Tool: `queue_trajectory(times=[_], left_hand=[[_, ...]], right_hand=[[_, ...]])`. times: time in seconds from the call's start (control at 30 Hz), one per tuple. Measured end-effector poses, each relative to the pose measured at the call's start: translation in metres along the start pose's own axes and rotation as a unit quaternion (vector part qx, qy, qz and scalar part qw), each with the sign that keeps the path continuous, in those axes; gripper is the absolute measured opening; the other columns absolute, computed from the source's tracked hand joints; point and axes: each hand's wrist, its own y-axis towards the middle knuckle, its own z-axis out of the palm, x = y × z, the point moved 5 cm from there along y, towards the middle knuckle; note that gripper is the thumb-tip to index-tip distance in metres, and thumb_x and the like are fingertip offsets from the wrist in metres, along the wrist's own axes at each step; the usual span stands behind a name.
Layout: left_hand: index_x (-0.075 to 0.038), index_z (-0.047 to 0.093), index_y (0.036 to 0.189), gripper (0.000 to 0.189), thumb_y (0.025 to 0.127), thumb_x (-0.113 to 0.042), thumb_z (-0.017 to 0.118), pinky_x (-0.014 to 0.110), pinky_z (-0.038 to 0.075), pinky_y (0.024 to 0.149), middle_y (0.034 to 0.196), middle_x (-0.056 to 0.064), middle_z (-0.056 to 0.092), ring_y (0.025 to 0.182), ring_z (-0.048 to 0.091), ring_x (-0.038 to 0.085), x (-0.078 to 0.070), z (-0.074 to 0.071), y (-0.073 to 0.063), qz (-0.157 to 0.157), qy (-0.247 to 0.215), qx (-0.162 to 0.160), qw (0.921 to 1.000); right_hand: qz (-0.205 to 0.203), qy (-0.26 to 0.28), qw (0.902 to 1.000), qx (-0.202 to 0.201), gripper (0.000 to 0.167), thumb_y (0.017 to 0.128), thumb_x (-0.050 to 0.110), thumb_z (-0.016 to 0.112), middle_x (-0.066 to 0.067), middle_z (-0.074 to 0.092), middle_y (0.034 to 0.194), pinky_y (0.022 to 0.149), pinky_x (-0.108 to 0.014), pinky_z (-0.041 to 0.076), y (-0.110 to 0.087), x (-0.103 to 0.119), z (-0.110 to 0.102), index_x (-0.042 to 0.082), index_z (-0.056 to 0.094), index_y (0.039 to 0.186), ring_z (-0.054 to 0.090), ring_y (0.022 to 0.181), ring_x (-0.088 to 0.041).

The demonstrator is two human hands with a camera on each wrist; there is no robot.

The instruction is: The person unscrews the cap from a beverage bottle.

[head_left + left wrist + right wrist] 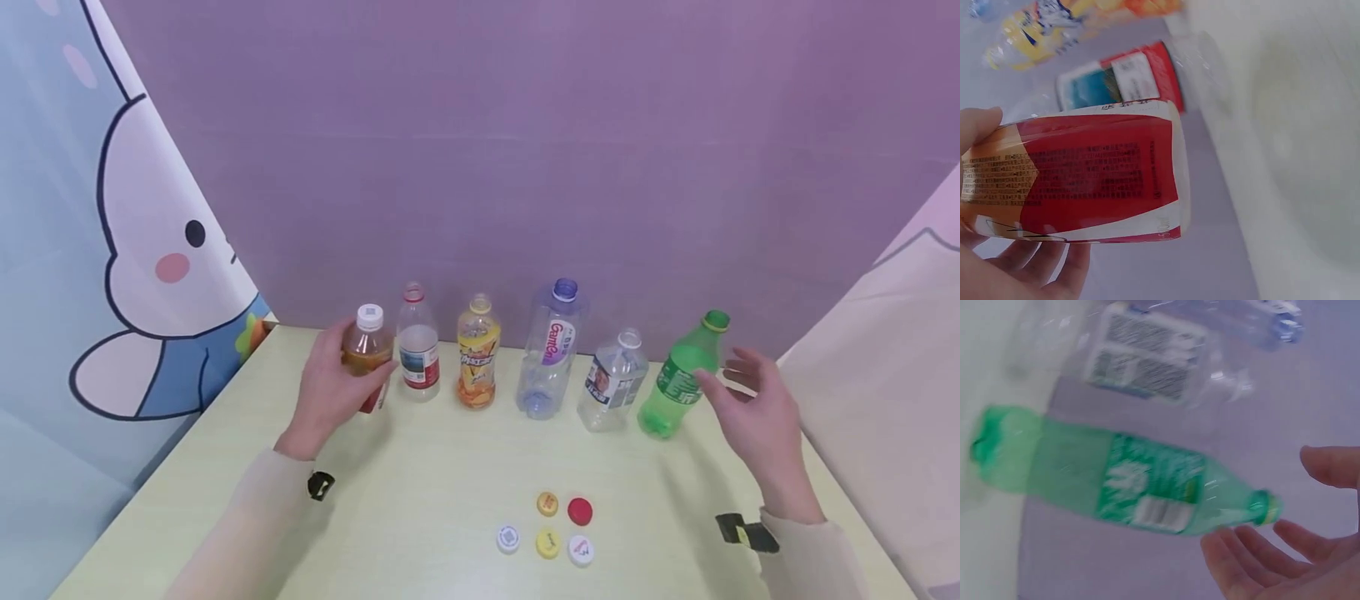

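Observation:
My left hand (pixel 332 385) grips a white-capped bottle (pixel 369 343) at the left end of a row of bottles. Its label (pixel 1097 175), red, white and tan, faces the left wrist camera, with the thumb on one side and fingers round the other. At the row's right end stands an uncapped green bottle (pixel 677 382). Beside it my right hand (pixel 757 408) hovers with fingers spread and slightly bent. In the right wrist view the fingertips (pixel 1216 544) lie right by the green bottle's (pixel 1147 481) shoulder, and nothing is gripped.
Between the hands stand a red-ringed clear bottle (pixel 418 358), an orange-labelled bottle (pixel 478 358), a tall bluish bottle (pixel 551 358) and a short clear bottle (pixel 611 387), all uncapped. Several loose caps, including a red cap (pixel 580 511), lie nearer on the table (pixel 420 517). A purple cloth (pixel 525 167) hangs behind.

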Motion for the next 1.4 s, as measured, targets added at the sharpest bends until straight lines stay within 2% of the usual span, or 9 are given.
queue_trajectory(times=[0.1,0.17,0.27,0.33,0.4,0.63,0.97,1.13,1.4], left_hand=[[-0.012,0.039,0.150,0.082,0.084,-0.027,0.085,0.061,0.050,0.097,0.141,0.015,0.047,0.128,0.048,0.036,-0.013,0.000,-0.005,0.030,-0.010,-0.001,0.9995],[-0.010,0.041,0.148,0.082,0.082,-0.024,0.086,0.061,0.050,0.096,0.140,0.016,0.048,0.126,0.049,0.036,-0.021,0.000,-0.008,0.046,-0.015,-0.002,0.9988],[-0.009,0.043,0.147,0.081,0.081,-0.021,0.088,0.060,0.051,0.095,0.138,0.015,0.049,0.124,0.050,0.035,-0.031,0.001,-0.011,0.062,-0.019,-0.009,0.9979],[-0.010,0.044,0.147,0.081,0.081,-0.023,0.088,0.060,0.051,0.094,0.138,0.015,0.050,0.123,0.051,0.034,-0.038,0.005,-0.012,0.068,-0.021,-0.005,0.9975],[-0.012,0.045,0.146,0.080,0.080,-0.027,0.088,0.059,0.051,0.094,0.136,0.013,0.051,0.122,0.052,0.032,-0.045,0.010,-0.012,0.072,-0.021,0.000,0.9972],[-0.010,0.050,0.142,0.080,0.076,-0.030,0.091,0.054,0.055,0.089,0.123,0.015,0.056,0.110,0.059,0.032,-0.069,0.032,-0.023,0.119,0.006,0.012,0.9928],[-0.011,0.052,0.137,0.081,0.070,-0.029,0.095,0.045,0.057,0.088,0.124,0.011,0.059,0.109,0.062,0.028,-0.099,0.054,-0.052,0.201,0.039,0.046,0.9777],[-0.015,0.054,0.138,0.082,0.069,-0.030,0.096,0.043,0.056,0.088,0.122,0.008,0.060,0.108,0.062,0.025,-0.116,0.060,-0.063,0.211,0.038,0.074,0.9740],[-0.016,0.053,0.139,0.085,0.068,-0.031,0.097,0.044,0.055,0.089,0.124,0.008,0.059,0.109,0.061,0.025,-0.127,0.072,-0.072,0.221,0.060,0.100,0.9683]], right_hand=[[-0.028,0.013,0.9995,-0.006,0.062,0.099,0.029,0.067,-0.018,0.056,0.136,0.082,-0.005,0.043,-0.007,0.016,0.002,0.002,0.044,0.149,0.058,0.116,-0.012],[-0.050,0.025,0.9984,-0.007,0.055,0.098,0.025,0.069,-0.009,0.060,0.128,0.083,-0.005,0.044,-0.011,0.027,0.004,0.001,0.050,0.144,0.057,0.108,0.001],[-0.067,0.047,0.9966,0.006,0.046,0.097,0.022,0.071,0.009,0.062,0.119,0.084,-0.006,0.046,-0.018,0.041,0.010,0.001,0.058,0.136,0.058,0.105,0.007],[-0.071,0.053,0.9958,0.022,0.042,0.097,0.023,0.071,0.015,0.063,0.115,0.084,-0.007,0.047,-0.022,0.048,0.014,0.002,0.061,0.132,0.059,0.104,0.007],[-0.073,0.055,0.9951,0.037,0.039,0.098,0.025,0.070,0.015,0.064,0.115,0.084,-0.008,0.047,-0.026,0.053,0.019,0.003,0.063,0.129,0.060,0.103,0.008],[-0.114,0.046,0.9901,0.068,0.031,0.098,0.018,0.069,-0.012,0.068,0.120,0.086,-0.009,0.046,-0.035,0.074,0.037,0.001,0.067,0.124,0.059,0.101,0.009],[-0.143,0.075,0.9797,0.119,0.027,0.097,0.015,0.071,-0.006,0.072,0.112,0.088,-0.015,0.050,-0.051,0.108,0.068,0.003,0.069,0.121,0.065,0.099,-0.008],[-0.154,0.088,0.9750,0.134,0.026,0.095,0.012,0.072,-0.004,0.071,0.110,0.088,-0.021,0.053,-0.058,0.120,0.080,0.005,0.069,0.119,0.067,0.100,-0.016],[-0.193,0.117,0.9628,0.149,0.035,0.093,0.013,0.075,-0.003,0.071,0.110,0.088,-0.035,0.058,-0.064,0.131,0.090,0.006,0.067,0.125,0.068,0.102,-0.019]])
